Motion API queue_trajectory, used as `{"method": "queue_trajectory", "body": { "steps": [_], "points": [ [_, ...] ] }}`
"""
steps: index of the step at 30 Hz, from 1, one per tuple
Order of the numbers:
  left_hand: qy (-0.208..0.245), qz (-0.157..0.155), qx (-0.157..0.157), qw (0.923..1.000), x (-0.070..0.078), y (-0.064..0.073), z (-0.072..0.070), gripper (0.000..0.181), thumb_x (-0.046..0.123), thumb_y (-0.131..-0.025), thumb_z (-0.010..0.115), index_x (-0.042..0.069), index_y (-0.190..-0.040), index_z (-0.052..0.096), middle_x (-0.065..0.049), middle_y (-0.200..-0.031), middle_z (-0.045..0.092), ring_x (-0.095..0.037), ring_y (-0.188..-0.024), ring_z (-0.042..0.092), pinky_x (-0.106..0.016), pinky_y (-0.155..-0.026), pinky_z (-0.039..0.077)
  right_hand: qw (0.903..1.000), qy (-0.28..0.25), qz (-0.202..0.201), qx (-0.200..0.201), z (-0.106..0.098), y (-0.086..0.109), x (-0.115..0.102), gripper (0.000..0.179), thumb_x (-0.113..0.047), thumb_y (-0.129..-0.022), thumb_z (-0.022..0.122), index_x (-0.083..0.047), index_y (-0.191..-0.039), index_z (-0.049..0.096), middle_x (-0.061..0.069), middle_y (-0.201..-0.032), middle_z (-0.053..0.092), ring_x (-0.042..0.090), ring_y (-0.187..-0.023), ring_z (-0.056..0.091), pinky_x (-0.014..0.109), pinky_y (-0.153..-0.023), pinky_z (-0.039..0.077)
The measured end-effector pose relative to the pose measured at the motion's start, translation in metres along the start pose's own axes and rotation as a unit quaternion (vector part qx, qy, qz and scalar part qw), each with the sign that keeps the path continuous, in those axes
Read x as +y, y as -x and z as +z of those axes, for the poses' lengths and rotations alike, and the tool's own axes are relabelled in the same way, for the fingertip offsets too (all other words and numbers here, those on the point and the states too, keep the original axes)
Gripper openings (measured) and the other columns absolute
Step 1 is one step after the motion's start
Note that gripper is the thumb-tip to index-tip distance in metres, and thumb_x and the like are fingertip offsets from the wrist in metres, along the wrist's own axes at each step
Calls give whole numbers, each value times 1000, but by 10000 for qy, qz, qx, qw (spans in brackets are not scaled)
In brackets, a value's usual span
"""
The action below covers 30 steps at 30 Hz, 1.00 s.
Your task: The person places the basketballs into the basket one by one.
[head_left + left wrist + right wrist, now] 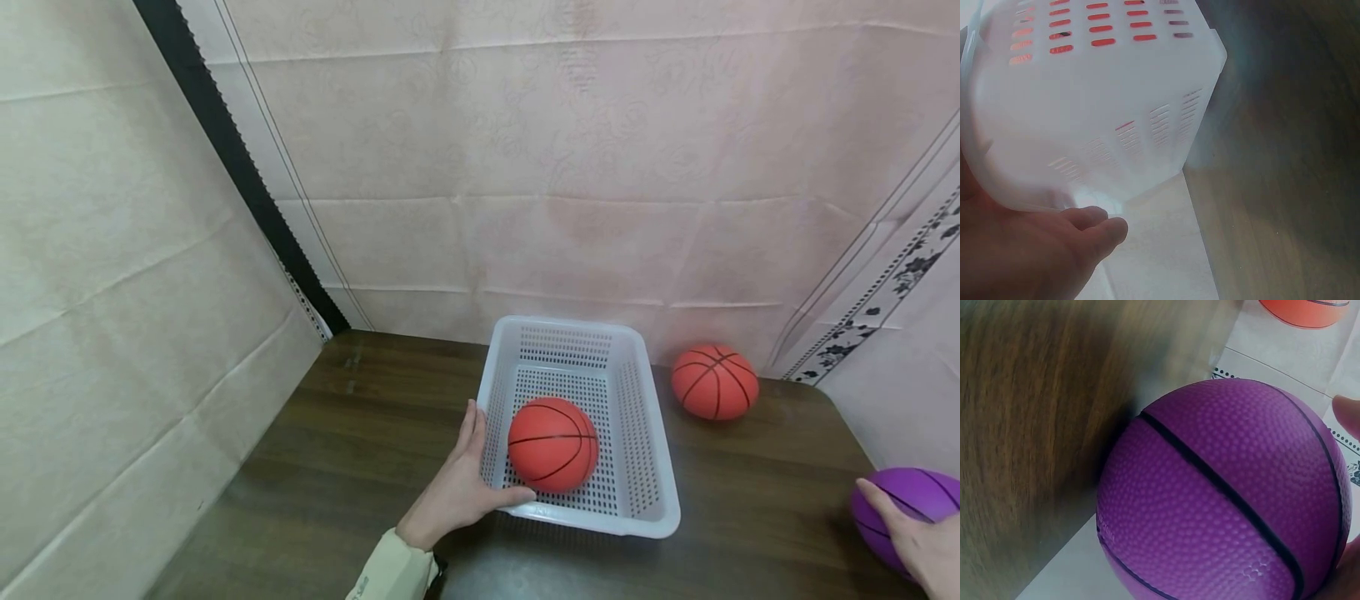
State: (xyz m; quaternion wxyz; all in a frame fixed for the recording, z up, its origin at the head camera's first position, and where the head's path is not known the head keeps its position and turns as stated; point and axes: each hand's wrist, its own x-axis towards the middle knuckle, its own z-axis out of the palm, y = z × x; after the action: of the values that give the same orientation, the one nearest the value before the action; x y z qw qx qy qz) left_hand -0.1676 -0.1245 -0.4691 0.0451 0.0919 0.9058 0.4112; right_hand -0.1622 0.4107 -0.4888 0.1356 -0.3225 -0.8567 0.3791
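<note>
While the right grip (928, 546) holds a purple ball (1210, 506), the left grip (461, 492) holds a white slatted basket (656, 433) by its near-left corner. Left thumb lies over the near rim, other fingers along the outside of the left wall. Right grip is cut off by the head view's edge (right wrist view gives only bits of hand at its right border), but it is clearly on the ball.

Purple ball: pebbled skin, black seams, at the right end of the tabletop (337, 467), partly past the edge as seen from the head. Can't tell if it touches the wood. It is well apart from the basket.

Basket is on the tabletop, with one red ball (553, 444) inside, toward the near-left part. Second red ball (715, 382) is outside, just beside the basket's far-right corner, near the back cloth (570, 167).

Further out: pale sleeve (393, 571) on the left arm, dark wood grain, black strip (240, 167) at the left corner, floral border (840, 346) at the right.
</note>
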Motion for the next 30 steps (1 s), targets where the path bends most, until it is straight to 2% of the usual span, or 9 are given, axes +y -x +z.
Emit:
{"method": "queue_trajectory", "body": {
  "steps": [4,10,17,22,30],
  "points": [
    [49,42,2,10000,0,0,0,131,65,-66,78,14,-157,-1,9,-160,-19,-33,-143,21,-56,-103,36,9994,-117,-186,248,1,-1,2,108,-37,-84,67,-2,-152,-9,34,-154,-1,43,-144,2,54,-116,8],
    [84,55,9,9999,-1,0,0,130,64,-67,79,15,-157,-1,11,-159,-19,-32,-143,21,-55,-104,36,9981,-276,-365,406,2,-1,7,110,-31,-80,73,-1,-152,-5,34,-154,3,43,-143,6,52,-116,9],
    [-7,57,18,10000,-1,1,0,129,64,-67,78,13,-157,0,10,-160,-19,-32,-143,20,-56,-103,36,9964,-487,-550,418,3,1,8,113,-19,-74,77,3,-151,-2,35,-152,6,41,-142,10,46,-117,9],
    [-39,-12,9,10000,0,1,0,129,66,-67,77,15,-157,0,11,-159,-19,-31,-144,18,-56,-104,35,9964,-366,-664,384,2,2,6,117,-18,-72,79,2,-151,-5,33,-153,2,41,-142,7,50,-116,8],
    [-48,-53,0,10000,0,1,0,130,67,-66,78,15,-157,0,11,-160,-18,-32,-145,17,-58,-104,34,9977,-211,-587,261,2,0,7,118,-21,-73,78,0,-152,-8,34,-153,-1,43,-143,5,53,-116,9]
  ]
}}
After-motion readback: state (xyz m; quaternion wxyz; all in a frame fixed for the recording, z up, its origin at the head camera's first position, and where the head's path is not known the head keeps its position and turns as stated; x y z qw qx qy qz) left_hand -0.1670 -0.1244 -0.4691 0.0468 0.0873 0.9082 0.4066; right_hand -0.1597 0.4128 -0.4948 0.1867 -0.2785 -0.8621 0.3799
